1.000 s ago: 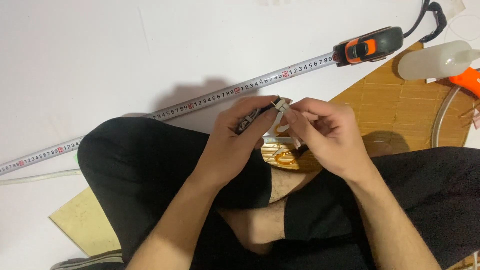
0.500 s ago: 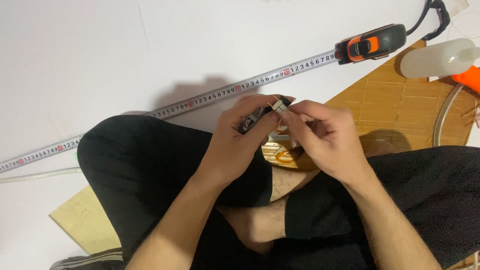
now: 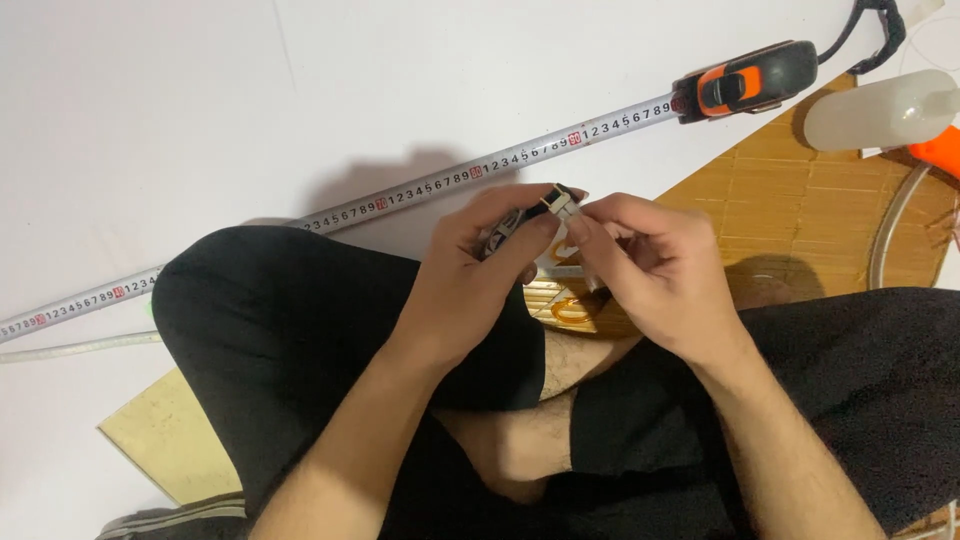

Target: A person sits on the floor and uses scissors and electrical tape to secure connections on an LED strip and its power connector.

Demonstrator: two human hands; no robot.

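I sit cross-legged on a white floor, both hands meeting over my lap. My left hand (image 3: 478,278) grips a small dark tool with a metal tip (image 3: 548,203); its handle is mostly hidden in the fist. My right hand (image 3: 655,275) pinches at the same tip from the right, with fingertips touching it. A thin white strip (image 3: 590,280) pokes out under the right fingers. Below the hands an orange ring-shaped piece (image 3: 570,310) lies on a bamboo mat (image 3: 800,215).
An extended tape measure blade (image 3: 400,192) runs diagonally across the floor to its black and orange case (image 3: 745,82). A translucent plastic bottle (image 3: 880,110) and an orange object (image 3: 940,150) lie at the right. A pale board (image 3: 170,440) sits under my left knee.
My hands have drawn closer together; my right fingers now close over the tool's tip, covering the pale strip that stuck up between them before.
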